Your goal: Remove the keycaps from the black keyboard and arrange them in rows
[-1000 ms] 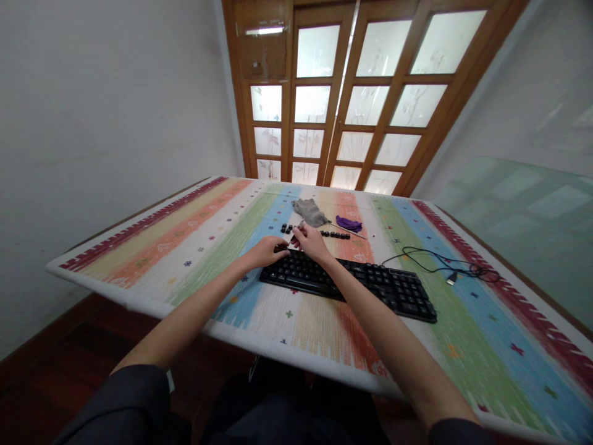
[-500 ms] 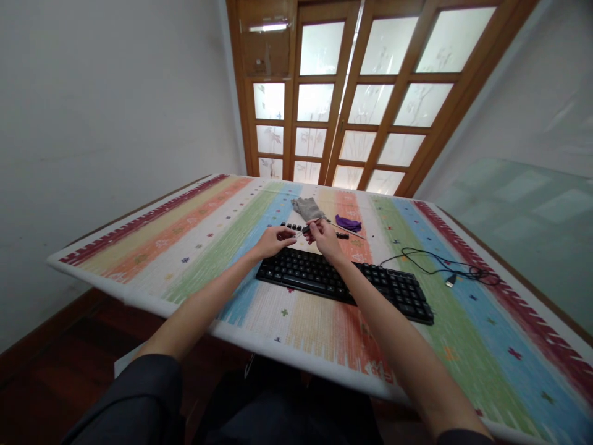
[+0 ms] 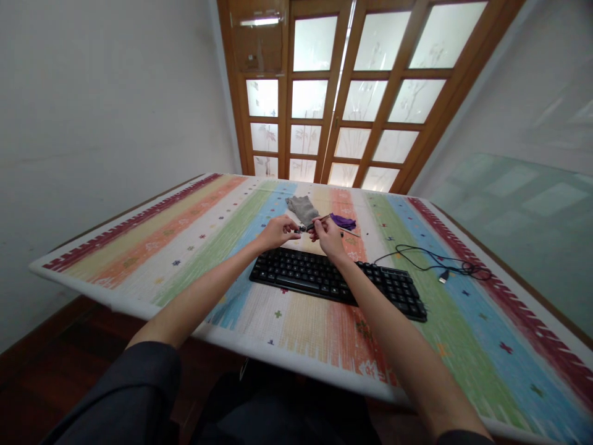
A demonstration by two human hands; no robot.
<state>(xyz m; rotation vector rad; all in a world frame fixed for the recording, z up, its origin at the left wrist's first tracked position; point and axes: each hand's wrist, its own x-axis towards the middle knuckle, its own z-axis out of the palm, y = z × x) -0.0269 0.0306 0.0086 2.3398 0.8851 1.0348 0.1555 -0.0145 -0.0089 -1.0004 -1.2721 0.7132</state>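
Above the back edge of a black computer keyboard [image 3: 296, 272], both of my hands meet fingertip to fingertip. My left hand [image 3: 280, 233] is closed in a pinch at a small dark piece [image 3: 302, 229], which looks like a keycap, though the fingers partly hide it. My right hand [image 3: 328, 239] grips a slim dark stick-like tool [image 3: 323, 219]; its working end points toward the left fingertips. Just behind the hands lies a crumpled grey cloth [image 3: 302, 209]. A few loose black keycaps [image 3: 341, 234] lie behind the keyboard, mostly covered by my hands.
A purple cloth [image 3: 343, 222] rests right of the grey one, with a thin rod [image 3: 351, 233] in front. The keyboard's black cable [image 3: 414, 262] coils on the right, ending in a USB plug [image 3: 443, 277]. A striped tablecloth [image 3: 152, 247] covers the table.
The tool in my right hand now shows more, tilted up to the right. My left hand has come closer to it, and the view has shifted slightly.
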